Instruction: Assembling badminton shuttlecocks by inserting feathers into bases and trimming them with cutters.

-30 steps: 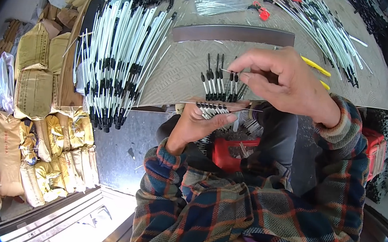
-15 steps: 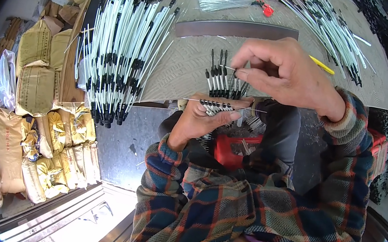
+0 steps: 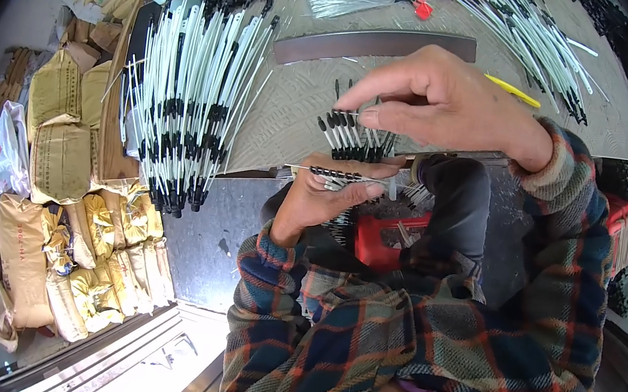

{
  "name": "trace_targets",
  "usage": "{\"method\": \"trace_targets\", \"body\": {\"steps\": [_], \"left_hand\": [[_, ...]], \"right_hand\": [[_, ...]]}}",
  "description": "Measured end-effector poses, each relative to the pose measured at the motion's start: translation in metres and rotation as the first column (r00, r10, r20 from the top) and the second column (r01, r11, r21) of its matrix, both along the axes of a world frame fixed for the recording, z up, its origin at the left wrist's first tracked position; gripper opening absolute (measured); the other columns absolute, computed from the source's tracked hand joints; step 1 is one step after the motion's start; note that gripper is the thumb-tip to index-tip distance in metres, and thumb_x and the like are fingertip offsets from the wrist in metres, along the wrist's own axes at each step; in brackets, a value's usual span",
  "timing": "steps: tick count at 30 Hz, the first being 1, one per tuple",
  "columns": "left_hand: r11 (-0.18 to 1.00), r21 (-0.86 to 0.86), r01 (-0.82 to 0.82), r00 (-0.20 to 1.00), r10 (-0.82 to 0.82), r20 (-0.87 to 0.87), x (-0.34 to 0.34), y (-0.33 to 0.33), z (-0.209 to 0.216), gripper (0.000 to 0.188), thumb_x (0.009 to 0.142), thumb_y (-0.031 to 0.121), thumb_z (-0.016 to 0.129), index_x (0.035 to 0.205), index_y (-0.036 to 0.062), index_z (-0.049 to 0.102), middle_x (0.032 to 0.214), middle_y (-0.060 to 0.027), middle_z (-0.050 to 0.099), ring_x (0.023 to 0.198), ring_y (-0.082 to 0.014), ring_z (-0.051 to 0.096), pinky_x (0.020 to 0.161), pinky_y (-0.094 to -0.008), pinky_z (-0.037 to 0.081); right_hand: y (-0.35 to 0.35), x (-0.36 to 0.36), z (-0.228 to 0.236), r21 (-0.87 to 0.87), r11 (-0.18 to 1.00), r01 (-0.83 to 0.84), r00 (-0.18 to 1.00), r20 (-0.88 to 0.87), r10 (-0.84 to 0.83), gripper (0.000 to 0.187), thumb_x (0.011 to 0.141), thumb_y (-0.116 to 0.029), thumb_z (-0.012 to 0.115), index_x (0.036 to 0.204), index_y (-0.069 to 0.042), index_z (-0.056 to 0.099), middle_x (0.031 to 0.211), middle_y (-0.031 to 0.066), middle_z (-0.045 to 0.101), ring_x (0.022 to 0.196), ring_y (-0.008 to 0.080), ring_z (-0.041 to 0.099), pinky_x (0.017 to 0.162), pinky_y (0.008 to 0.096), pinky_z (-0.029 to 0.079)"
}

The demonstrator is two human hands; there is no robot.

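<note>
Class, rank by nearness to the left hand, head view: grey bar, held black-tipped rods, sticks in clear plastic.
1. Black-tipped rods: in the left hand.
2. Grey bar: beyond the rods.
3. Sticks in clear plastic: far side.

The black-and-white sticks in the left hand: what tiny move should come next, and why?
Perhaps the right hand should gently ease the thin wire along the row of black tips. It seems to pinch that wire right beside them, while the left hand holds the sticks side by side. Another wire already crosses lower down.
</note>
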State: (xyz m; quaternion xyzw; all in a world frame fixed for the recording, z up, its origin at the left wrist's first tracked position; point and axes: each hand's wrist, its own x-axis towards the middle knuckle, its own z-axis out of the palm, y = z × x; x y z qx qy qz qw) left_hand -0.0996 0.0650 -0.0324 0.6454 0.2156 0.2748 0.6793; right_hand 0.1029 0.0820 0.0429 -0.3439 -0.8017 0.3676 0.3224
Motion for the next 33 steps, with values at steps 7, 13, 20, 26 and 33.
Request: {"method": "trace_targets", "body": {"steps": [7,13,20,26,33], "left_hand": [[0.993,0.113,0.042,0.999,-0.041,-0.014,-0.004,0.003,0.004,0.026,0.079,0.007,0.062,0.102,-0.0044,0.061,0.106,-0.0222,0.059,0.101,-0.0265,0.057,0.088,-0.0334,0.044],[0.997,-0.068,-0.047,0.998,0.05,0.049,-0.003,-0.001,-0.003,0.026,0.078,0.002,0.063,0.103,-0.0012,0.062,0.101,-0.0139,0.063,0.096,-0.0192,0.059,0.084,-0.0295,0.046],[0.998,0.027,0.055,0.996,-0.056,0.063,-0.004,0.006,0.0,0.026,0.076,0.0,0.062,0.102,-0.0018,0.062,0.104,-0.0151,0.062,0.1,-0.0228,0.058,0.085,-0.0307,0.046],[0.991,0.108,0.073,0.997,-0.076,0.025,-0.005,0.007,0.002,0.026,0.076,0.002,0.063,0.102,-0.0025,0.062,0.104,-0.0154,0.062,0.099,-0.0216,0.059,0.084,-0.0297,0.046],[0.991,0.096,0.091,0.993,-0.098,0.067,-0.009,0.01,-0.001,0.025,0.077,0.003,0.063,0.101,-0.0043,0.062,0.104,-0.0157,0.062,0.1,-0.0205,0.058,0.086,-0.0297,0.044]], "right_hand": [[-0.001,-0.006,0.002,-0.05,0.998,-0.041,0.995,-0.095,0.036,0.018,0.082,-0.011,0.061,0.098,-0.003,0.063,0.063,-0.001,0.053,0.053,0.0025,0.037,0.045,0.021,0.029],[0.001,-0.002,0.006,-0.159,0.986,-0.041,0.996,-0.081,0.028,0.019,0.083,-0.009,0.059,0.1,-0.002,0.063,0.064,-0.0013,0.054,0.052,0.0016,0.037,0.045,0.0205,0.028],[0.009,0.0,0.001,-0.075,0.99,-0.121,0.987,-0.119,0.112,0.02,0.083,-0.009,0.059,0.099,0.0,0.063,0.06,-0.0012,0.051,0.049,0.0025,0.034,0.044,0.0226,0.028],[0.002,-0.005,0.017,-0.095,0.991,-0.09,0.992,0.075,0.098,0.022,0.08,-0.015,0.062,0.097,0.0,0.061,0.054,0.0018,0.047,0.047,0.0055,0.034,0.044,0.0236,0.027],[0.002,-0.012,0.007,-0.077,0.996,-0.043,0.998,-0.037,0.041,0.023,0.08,-0.015,0.063,0.098,-0.002,0.062,0.055,0.0017,0.049,0.048,0.0049,0.035,0.044,0.0232,0.028]]}}
